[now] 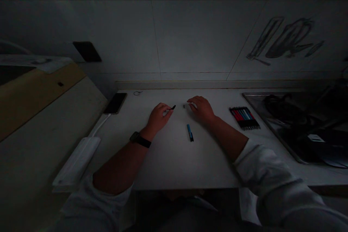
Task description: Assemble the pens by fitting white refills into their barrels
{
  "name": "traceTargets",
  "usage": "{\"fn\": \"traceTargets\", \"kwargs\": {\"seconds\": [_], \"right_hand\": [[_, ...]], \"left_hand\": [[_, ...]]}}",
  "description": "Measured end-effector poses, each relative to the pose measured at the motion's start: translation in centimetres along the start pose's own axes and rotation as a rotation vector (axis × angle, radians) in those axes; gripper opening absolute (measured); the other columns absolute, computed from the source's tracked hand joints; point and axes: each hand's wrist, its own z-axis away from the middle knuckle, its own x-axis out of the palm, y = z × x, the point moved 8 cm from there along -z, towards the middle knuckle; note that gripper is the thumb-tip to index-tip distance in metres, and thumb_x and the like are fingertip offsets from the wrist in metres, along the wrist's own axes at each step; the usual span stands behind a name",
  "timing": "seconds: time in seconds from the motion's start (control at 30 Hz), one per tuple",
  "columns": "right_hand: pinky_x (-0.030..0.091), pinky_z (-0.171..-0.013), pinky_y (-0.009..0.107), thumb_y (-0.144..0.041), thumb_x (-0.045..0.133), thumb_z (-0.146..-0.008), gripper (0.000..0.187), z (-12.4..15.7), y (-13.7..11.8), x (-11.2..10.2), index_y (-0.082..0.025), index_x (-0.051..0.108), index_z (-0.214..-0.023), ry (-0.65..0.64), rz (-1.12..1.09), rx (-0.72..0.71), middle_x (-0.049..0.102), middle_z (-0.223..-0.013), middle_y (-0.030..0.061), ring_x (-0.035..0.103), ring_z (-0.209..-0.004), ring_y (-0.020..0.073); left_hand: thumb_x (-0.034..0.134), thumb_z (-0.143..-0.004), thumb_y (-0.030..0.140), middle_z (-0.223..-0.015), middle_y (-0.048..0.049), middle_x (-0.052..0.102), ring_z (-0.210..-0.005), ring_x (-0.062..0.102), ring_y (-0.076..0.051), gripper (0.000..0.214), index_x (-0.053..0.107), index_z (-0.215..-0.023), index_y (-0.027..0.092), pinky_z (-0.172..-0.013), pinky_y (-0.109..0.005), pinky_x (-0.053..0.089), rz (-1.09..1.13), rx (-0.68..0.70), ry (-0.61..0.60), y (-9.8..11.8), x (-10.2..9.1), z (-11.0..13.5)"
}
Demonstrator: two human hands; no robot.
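Pinched in the fingertips of my left hand [160, 117] is a small black piece [173, 107], perhaps a pen part; the dim light hides its exact kind. My right hand [201, 109] hovers low over the table with thumb and forefinger apart. Just left of its fingertips stands a tiny dark piece [184, 106], not touched by them. Between and below both hands lies a short blue pen body [189, 130] with a black end, tilted slightly.
A pack of red, blue and white pens [244, 117] lies right, beside a dark metal tray [288, 145]. At left are a phone [116, 103] and a white box-like block [77, 161] with a cable. A thin ring [137, 93] lies near the wall.
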Motion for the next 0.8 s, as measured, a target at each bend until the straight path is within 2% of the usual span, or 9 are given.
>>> {"fn": "traceTargets", "kwargs": {"seconds": [0.1, 0.2, 0.3, 0.43, 0.53, 0.63, 0.73, 0.8], "right_hand": [[0.044, -0.097, 0.042, -0.02, 0.055, -0.099, 0.032, -1.2, 0.5, 1.5, -0.023, 0.076, -0.123, -0.14, 0.1, 0.001, 0.073, -0.121, 0.0109, 0.063, -0.109, 0.0275], [0.041, -0.095, 0.042, -0.019, 0.057, -0.098, 0.032, -2.0, 0.0, 2.9, -0.027, 0.078, -0.121, -0.227, 0.162, -0.02, 0.073, -0.122, 0.0093, 0.062, -0.11, 0.0274], [0.04, -0.094, 0.041, -0.024, 0.059, -0.099, 0.026, -2.3, -0.6, 3.8, -0.028, 0.08, -0.113, -0.28, 0.203, -0.033, 0.073, -0.121, 0.0087, 0.061, -0.112, 0.0278], [0.039, -0.094, 0.041, -0.026, 0.057, -0.101, 0.023, -2.2, -0.9, 4.2, -0.023, 0.079, -0.11, -0.298, 0.222, -0.055, 0.073, -0.119, 0.0112, 0.06, -0.112, 0.0284], [0.042, -0.094, 0.042, -0.024, 0.056, -0.1, 0.022, -1.8, -1.1, 3.6, -0.02, 0.076, -0.109, -0.24, 0.143, -0.067, 0.073, -0.115, 0.0126, 0.061, -0.108, 0.028], [0.046, -0.094, 0.041, -0.025, 0.057, -0.099, 0.019, -1.0, -1.5, 2.2, -0.021, 0.073, -0.107, -0.102, -0.075, -0.048, 0.074, -0.108, 0.0112, 0.064, -0.102, 0.0263], [0.05, -0.092, 0.039, -0.031, 0.057, -0.099, 0.019, -0.1, -1.7, 0.8, -0.023, 0.071, -0.11, 0.06, -0.353, 0.039, 0.073, -0.107, 0.0095, 0.066, -0.098, 0.0235], [0.053, -0.088, 0.037, -0.038, 0.058, -0.098, 0.02, 0.3, -1.7, 0.6, -0.025, 0.069, -0.109, 0.118, -0.526, 0.129, 0.073, -0.107, 0.008, 0.067, -0.095, 0.0216]], "left_hand": [[0.065, -0.099, 0.028, -0.1, -0.0053, 0.068, -0.096, 0.066, -0.02, 0.011, 0.073, -0.098, 0.02, -0.09, -0.037, 0.056, 0.01, -0.019, -0.014, -0.5, 0.3, 0.0], [0.066, -0.098, 0.028, -0.101, -0.0047, 0.068, -0.096, 0.067, -0.02, 0.01, 0.073, -0.099, 0.021, -0.09, -0.036, 0.056, 0.017, -0.03, -0.014, -0.6, 0.3, 0.0], [0.067, -0.098, 0.027, -0.1, -0.0043, 0.068, -0.097, 0.067, -0.02, 0.009, 0.073, -0.098, 0.021, -0.091, -0.036, 0.056, 0.013, -0.031, -0.022, -0.5, 0.4, 0.1], [0.067, -0.097, 0.028, -0.102, -0.0046, 0.069, -0.098, 0.067, -0.02, 0.009, 0.072, -0.097, 0.021, -0.093, -0.037, 0.055, 0.006, -0.038, -0.036, -0.6, 0.5, 0.0], [0.067, -0.097, 0.029, -0.102, -0.0049, 0.069, -0.098, 0.067, -0.02, 0.01, 0.072, -0.097, 0.021, -0.093, -0.038, 0.055, 0.006, -0.039, -0.046, -0.5, 0.6, 0.0], [0.068, -0.097, 0.03, -0.1, -0.0049, 0.069, -0.097, 0.067, -0.02, 0.01, 0.073, -0.097, 0.021, -0.091, -0.038, 0.055, 0.036, -0.006, -0.057, 0.1, 0.6, 0.0], [0.069, -0.097, 0.03, -0.099, -0.0047, 0.068, -0.095, 0.067, -0.019, 0.01, 0.074, -0.097, 0.021, -0.09, -0.037, 0.055, 0.068, 0.031, -0.06, 0.7, 0.6, 0.1], [0.069, -0.096, 0.03, -0.099, -0.0048, 0.068, -0.095, 0.067, -0.019, 0.01, 0.074, -0.097, 0.021, -0.09, -0.037, 0.056, 0.086, 0.047, -0.059, 1.1, 0.6, 0.1]]}}
